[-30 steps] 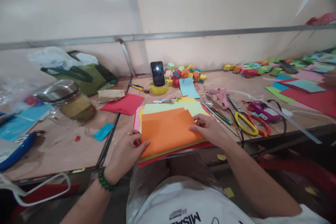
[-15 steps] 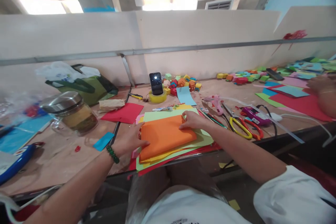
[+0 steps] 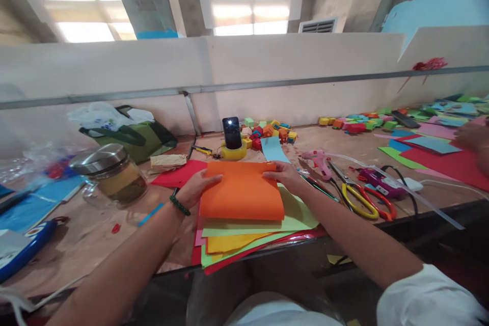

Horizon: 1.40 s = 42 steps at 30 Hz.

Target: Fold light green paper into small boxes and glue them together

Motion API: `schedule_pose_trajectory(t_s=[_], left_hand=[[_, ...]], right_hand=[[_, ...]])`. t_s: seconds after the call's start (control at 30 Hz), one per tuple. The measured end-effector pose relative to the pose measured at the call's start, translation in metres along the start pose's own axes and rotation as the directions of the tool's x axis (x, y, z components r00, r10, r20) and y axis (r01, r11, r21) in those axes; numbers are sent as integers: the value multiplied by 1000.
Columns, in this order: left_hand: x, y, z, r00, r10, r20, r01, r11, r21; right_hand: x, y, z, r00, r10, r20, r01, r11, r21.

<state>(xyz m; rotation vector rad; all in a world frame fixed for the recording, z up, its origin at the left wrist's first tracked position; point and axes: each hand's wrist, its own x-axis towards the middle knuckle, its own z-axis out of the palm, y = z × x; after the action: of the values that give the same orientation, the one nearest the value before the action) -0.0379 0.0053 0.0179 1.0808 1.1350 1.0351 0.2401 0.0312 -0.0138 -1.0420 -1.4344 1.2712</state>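
Both hands pinch the orange sheet's (image 3: 242, 193) far corners: left hand (image 3: 196, 187) at 10 o'clock, right hand (image 3: 284, 175) at 2, long axis across the bench (image 3: 95, 244).

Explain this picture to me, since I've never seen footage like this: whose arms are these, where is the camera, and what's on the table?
The camera sits on a person's head, looking forward and down, so both arms are that person's own. The left hand and right hand grip the far corners of an orange sheet, which lies on a stack of coloured paper at the table's near edge. To the right lie scissors and a pink glue gun; to the left stands a jar. Behind, a phone stands in a tape roll beside small paper cubes. At the far right is another person's hand.
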Motion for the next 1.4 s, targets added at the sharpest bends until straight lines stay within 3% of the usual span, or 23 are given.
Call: schedule_pose_trajectory(t_s=[0.1,0.3,0.5,0.8,0.9,0.97,1.07,1.13,1.23,1.3,1.4], left_hand=[[-2,-6,9,997,-75,-2,75,993,-93],[-10,-9,17,992,-47,-115,32,991,-131],[-19,-2,18,999,-3,-48,-6,982,-187],[-27,7,23,998,-11,-65,3,993,-119],[-26,7,21,997,-11,-70,4,995,-97],[-23,5,19,999,-41,-33,40,999,-33],[-20,-3,13,992,-111,53,95,968,234],[-18,-8,10,991,-107,80,57,879,474],[-18,-14,7,996,-34,77,-33,685,727],[-18,-16,6,997,-3,74,-58,594,803],[-18,-18,7,996,34,83,-88,529,844]], right_hand=[[-2,3,0,998,5,-55,1,995,103],[-10,-2,2,998,2,-65,2,998,67],[-18,-8,4,997,49,-66,-40,990,133],[-25,-30,13,992,65,-112,-40,976,215],[-23,-29,12,993,17,-116,-8,997,76],[-18,-24,5,993,-24,-118,5,988,-152],[-12,-13,-8,998,59,-14,-59,882,-468],[-11,-8,-14,991,126,50,-73,807,-586],[-17,-10,-15,993,98,72,-14,682,-731],[-22,-14,-12,993,92,79,9,598,-802],[-27,-19,-7,991,119,60,-8,504,-864]])
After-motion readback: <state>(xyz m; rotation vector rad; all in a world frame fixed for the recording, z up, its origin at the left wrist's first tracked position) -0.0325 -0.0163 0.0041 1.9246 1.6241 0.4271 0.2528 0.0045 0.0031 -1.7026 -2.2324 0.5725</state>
